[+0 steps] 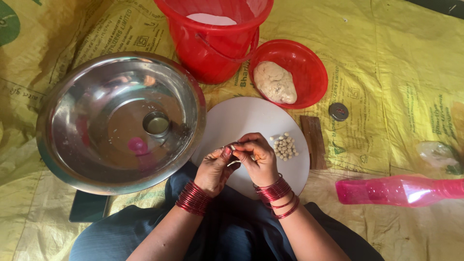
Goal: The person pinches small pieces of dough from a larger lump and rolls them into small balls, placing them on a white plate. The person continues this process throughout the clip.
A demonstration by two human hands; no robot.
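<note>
Head view, looking down: both hands meet over a round white board (241, 118) in front of the person's lap. Left hand (215, 169) and right hand (258, 159) have fingertips pressed together, pinching a tiny pale bit of dough (233, 148) between them, just above the board's near-middle. Red bangles on both wrists.

Right of the hands, on the board: a cluster of small pale dough balls (285, 146), close but apart from the fingers. Beyond the board, a red bowl (311, 67) w/ a dough lump (274, 82) inside. Next to it, top centre, a red bucket (212, 53), white stuff inside.

Left: a big steel basin (72, 111) holding a small steel cup (157, 123) and a pink blob.

Right of board: a brown wooden comb-like block (314, 141), a small round grey lid (338, 111). Far right: a pink plastic bottle (396, 190) lying on its side.

Underneath it all: yellow woven sacks (386, 48) spread flat, w/ dark printed lettering and square logos, green patch top left.
</note>
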